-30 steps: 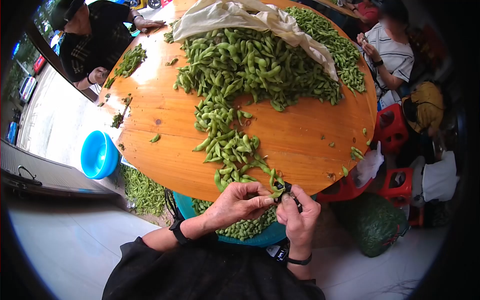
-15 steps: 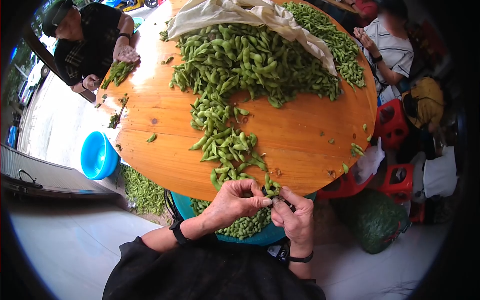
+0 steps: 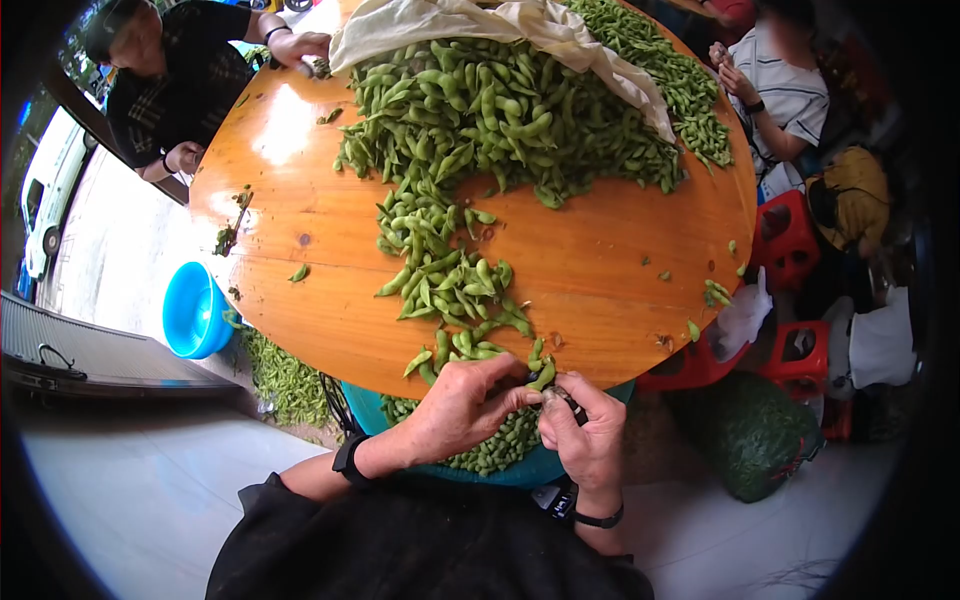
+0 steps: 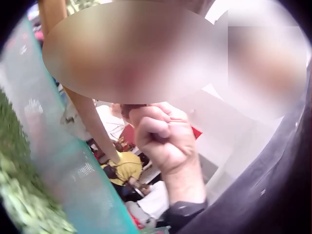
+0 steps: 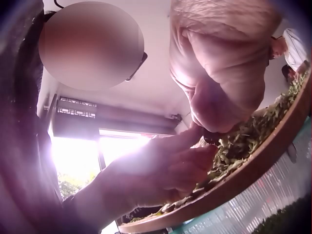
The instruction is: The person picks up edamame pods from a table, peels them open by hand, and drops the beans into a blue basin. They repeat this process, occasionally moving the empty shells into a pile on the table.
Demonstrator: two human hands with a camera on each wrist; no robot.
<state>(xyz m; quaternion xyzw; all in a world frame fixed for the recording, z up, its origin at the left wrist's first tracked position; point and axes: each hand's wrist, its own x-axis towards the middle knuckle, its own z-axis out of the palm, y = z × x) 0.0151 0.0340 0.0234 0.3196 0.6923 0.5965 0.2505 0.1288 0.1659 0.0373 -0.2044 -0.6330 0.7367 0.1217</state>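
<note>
So both hands are right at the near edge of the round wooden table, working over one soybean pod. The left hand has it pinched between thumb and fingers, probably because a pod that small needs a fingertip hold to stay steady. The right hand is curled around a small dark object, its tip meeting the pod; my guess is a little tool, but the fingers cover too much of it to be sure. The teal basin sits under that same edge, half tucked below the tabletop, and I reckon that's so the green bits in it only have a short drop. Too small to tell whether those are beans or pods. The big pod heap takes up the far half of the table, and a strip of loose pods runs from it to the near edge, which looks like a handy way to keep stock within reach. A cream cloth lies along the heap's far side, maybe the sack they came in. Off the left edge, a blue basin stands apart, next to a green litter pile on the floor, likely the scraps spot.
</note>
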